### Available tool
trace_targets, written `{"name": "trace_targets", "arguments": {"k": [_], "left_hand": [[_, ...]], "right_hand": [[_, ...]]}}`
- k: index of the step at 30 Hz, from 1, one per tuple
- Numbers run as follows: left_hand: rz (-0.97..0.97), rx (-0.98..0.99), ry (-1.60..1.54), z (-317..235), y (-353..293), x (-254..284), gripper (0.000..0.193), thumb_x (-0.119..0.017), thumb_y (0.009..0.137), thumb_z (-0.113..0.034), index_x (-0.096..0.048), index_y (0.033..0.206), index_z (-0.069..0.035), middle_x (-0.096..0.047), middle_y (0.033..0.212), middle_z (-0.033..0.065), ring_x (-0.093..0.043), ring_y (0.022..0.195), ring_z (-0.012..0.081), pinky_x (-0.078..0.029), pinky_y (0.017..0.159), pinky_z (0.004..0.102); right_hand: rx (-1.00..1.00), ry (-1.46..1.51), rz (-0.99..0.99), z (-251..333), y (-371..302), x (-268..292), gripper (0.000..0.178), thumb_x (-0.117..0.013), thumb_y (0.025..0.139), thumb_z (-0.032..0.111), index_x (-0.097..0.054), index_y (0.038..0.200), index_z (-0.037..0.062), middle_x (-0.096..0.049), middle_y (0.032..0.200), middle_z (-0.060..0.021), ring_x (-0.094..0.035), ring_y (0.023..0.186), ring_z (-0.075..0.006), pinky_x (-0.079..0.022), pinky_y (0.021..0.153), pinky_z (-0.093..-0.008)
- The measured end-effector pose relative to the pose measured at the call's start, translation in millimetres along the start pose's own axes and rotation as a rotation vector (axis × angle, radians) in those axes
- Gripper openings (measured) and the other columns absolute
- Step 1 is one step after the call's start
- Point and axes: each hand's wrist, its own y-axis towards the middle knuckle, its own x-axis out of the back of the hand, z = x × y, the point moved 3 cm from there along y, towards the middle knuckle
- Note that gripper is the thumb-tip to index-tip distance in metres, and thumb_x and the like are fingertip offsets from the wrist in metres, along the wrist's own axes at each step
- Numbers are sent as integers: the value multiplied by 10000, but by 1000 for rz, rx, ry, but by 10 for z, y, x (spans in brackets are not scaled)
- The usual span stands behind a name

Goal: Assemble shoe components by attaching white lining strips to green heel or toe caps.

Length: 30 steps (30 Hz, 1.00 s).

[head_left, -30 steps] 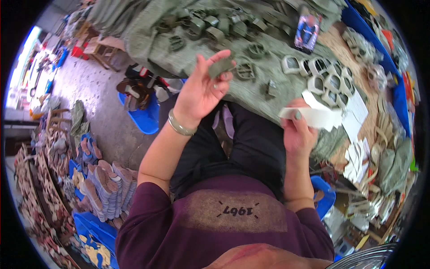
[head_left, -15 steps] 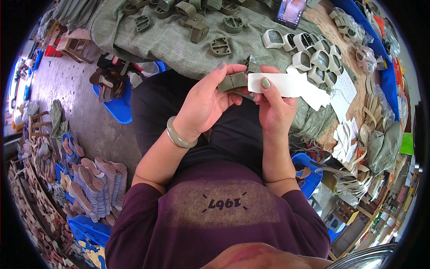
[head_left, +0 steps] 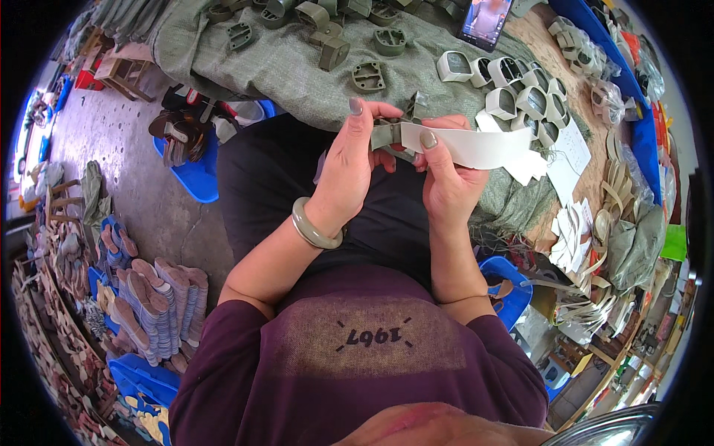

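Note:
Over my lap, my left hand (head_left: 348,167) curls round a small olive-green shoe heel (head_left: 385,135), its thumb raised along the near side. My right hand (head_left: 450,182) pinches a white strip (head_left: 483,149) between thumb and fingers. One end of this strip lies against the heel's right side, and the rest trails to the right in a gentle curve. Fingertips of both hands meet behind the heel, where part of it is hidden. Just beyond my hands on the green cloth lie bare olive heels (head_left: 368,76). White-covered heels (head_left: 503,102) stand grouped to the right.
Green woven cloth (head_left: 297,82) covers the work surface. A phone (head_left: 485,21) stands at the far side. More white strips (head_left: 574,230) and a written sheet (head_left: 569,160) lie on the right. Blue tubs (head_left: 197,175) with shoe parts and striped insoles (head_left: 152,305) occupy the left.
The left hand has turned more upright round the heel. The right hand has shifted slightly left and down, and the white strip now bows out to the right from the heel.

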Motion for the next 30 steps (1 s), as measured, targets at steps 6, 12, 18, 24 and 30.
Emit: {"name": "trace_targets", "arguments": {"k": [6,12,18,24,30], "left_hand": [[-23,-26,74,23,-15,22,560,-230,972,-512,-510,1074,-37,-561,850,48,-498,712,89,-412,616,222],[-29,-39,123,34,-21,19,562,-221,974,-509,-517,1055,-39,-531,809,25,-463,666,81,-397,604,211],[-36,-41,140,17,-25,28,573,-222,966,-527,-517,1064,-46,-520,816,22,-452,650,80,-387,592,205],[-16,-31,128,37,-9,61,572,-245,957,-544,-517,1070,-53,-503,815,15,-448,660,74,-379,588,200],[70,-19,85,44,-16,72,297,-453,946,-300,-497,1102,-51,-497,822,-6,-436,671,51,-373,596,182]], "right_hand": [[-60,72,5,-27,-32,-17,184,-623,842,38,-618,1007,-41,-565,871,-49,-543,596,-79,-421,509,-189],[-74,38,-15,-33,-53,-17,188,-628,836,26,-616,1011,-41,-571,878,-46,-546,602,-76,-428,512,-186],[-103,41,4,-30,-47,-29,180,-629,836,25,-616,1004,-41,-572,882,-44,-549,610,-75,-432,518,-186],[-93,59,-39,-41,-42,-55,191,-634,807,-16,-600,985,-78,-569,902,-98,-533,560,-106,-406,479,-204],[-114,24,8,-22,-58,-34,153,-584,843,-12,-610,993,-23,-585,884,-31,-534,627,-61,-431,533,-186]]}}
